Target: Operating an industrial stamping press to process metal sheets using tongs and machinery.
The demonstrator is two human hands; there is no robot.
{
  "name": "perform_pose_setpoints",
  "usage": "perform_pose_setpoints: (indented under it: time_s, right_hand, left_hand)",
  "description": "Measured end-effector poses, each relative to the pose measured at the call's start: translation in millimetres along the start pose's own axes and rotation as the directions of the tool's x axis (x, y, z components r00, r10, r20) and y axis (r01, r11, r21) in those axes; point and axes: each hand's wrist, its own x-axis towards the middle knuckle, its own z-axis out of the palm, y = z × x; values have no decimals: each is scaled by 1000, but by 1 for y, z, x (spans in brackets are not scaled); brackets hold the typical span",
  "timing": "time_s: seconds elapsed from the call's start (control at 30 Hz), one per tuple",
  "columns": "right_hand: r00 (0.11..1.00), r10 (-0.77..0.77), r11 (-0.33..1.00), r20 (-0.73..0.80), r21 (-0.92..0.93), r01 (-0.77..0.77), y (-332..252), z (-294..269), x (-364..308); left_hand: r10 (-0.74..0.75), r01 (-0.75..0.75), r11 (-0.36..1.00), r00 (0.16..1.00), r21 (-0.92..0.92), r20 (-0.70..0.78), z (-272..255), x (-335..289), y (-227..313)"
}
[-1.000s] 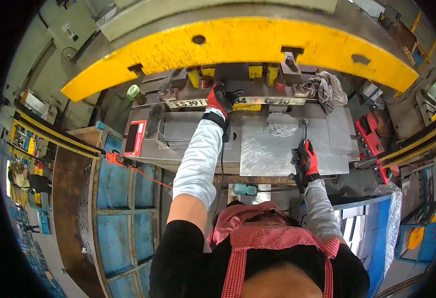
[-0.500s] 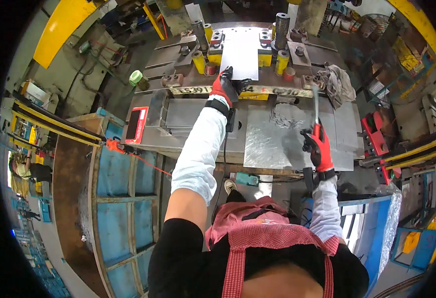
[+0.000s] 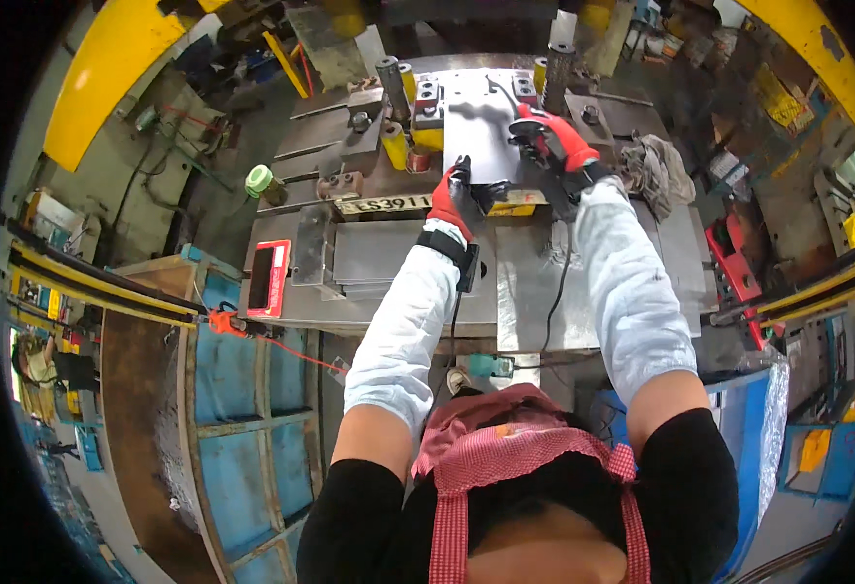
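A pale flat metal sheet [image 3: 481, 131] lies in the press die, between the guide posts. My gloved left hand [image 3: 459, 200] is closed on the sheet's near left corner, its fingertips at the edge. Over the sheet's right side my gloved right hand [image 3: 554, 141] is closed around a slim metal hand tool [image 3: 505, 90]. The tool's thin end points forward and left above the far part of the sheet; whether it touches is not clear. Its handle is hidden in the glove. Both gloves are red with black palms and fingers.
Dark guide posts [image 3: 560, 78] and yellow cylinders [image 3: 394, 146] flank the die. Stacked metal sheets [image 3: 374, 253] lie left of my forearms, beside a red-framed black device [image 3: 270, 279]. A grey rag [image 3: 656, 175] rests at right. A green-lidded bottle [image 3: 262, 181] stands far left.
My right hand has swung with the tool from above the flat plate at right, forward and left over the sheet. My left hand and the sheet sit slightly nearer and further right in view.
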Motion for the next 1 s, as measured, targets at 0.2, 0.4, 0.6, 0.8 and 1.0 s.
perform_pose_setpoints:
  time_s: [0.2, 0.4, 0.6, 0.8, 1.0]
  right_hand:
    - [973, -183, 955, -141, -259, 142, 19, -6, -172]
    - [908, 92, 995, -409, 2, -100, 82, -48, -291]
    - [827, 247, 931, -506, -112, -347, 114, -58, -271]
    - [827, 192, 967, -528, -44, -253, 100, -50, -282]
    - [836, 172, 968, -521, -66, -240, 117, -73, -302]
  left_hand:
    - [26, -26, 1000, 999, 2, 19, -26, -12, 15]
    - [-46, 45, 999, 998, 15, 49, -22, -6, 14]
    - [9, -6, 999, 999, -54, 44, -33, 39, 22]
    - [-18, 23, 999, 992, 43, -121, 2, 67, 30]
    - [-73, 74, 997, 995, 13, -72, -34, 65, 38]
